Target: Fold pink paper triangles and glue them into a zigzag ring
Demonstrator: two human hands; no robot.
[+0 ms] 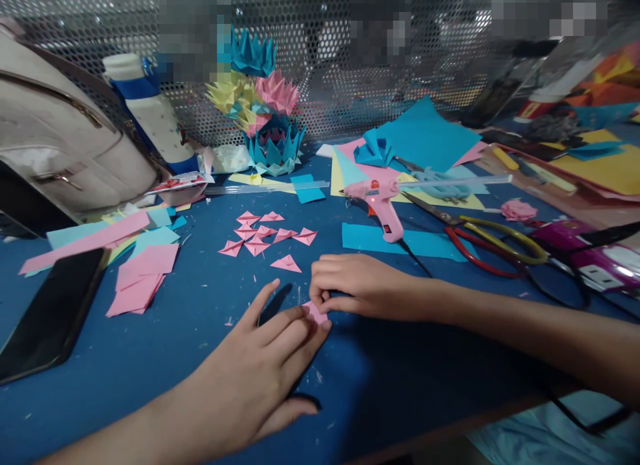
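Pressing on a small piece of pink paper (317, 312), the left hand (280, 365) lay palm down on the blue table (125, 365), its fingers loosely spread, with two fingertips on or right against the paper and the thumb held well away from it. The right hand (355, 285) met it from the other side, fingers curled in and thumb tucked beneath them, pinching the far edge of that same piece. The paper sat between the two hands near the middle of the table, mostly covered by fingers, so its exact fold could not be made out. Just beyond them lay a cluster of folded pink triangles (257, 245), one set a little nearer the hands than the others. Behind the right hand, a pink glue gun (390, 218) rested partly across a blue paper strip (440, 246), with scissors (456, 220) to its right. Toward the left side were a stack of pink paper squares (143, 278) and a dark phone (55, 312). Farther back stood a tower of paper flowers (275, 145) in blue, yellow and pink, and a white and blue bottle (157, 118) leaned in view beside a pale bag (50, 118).
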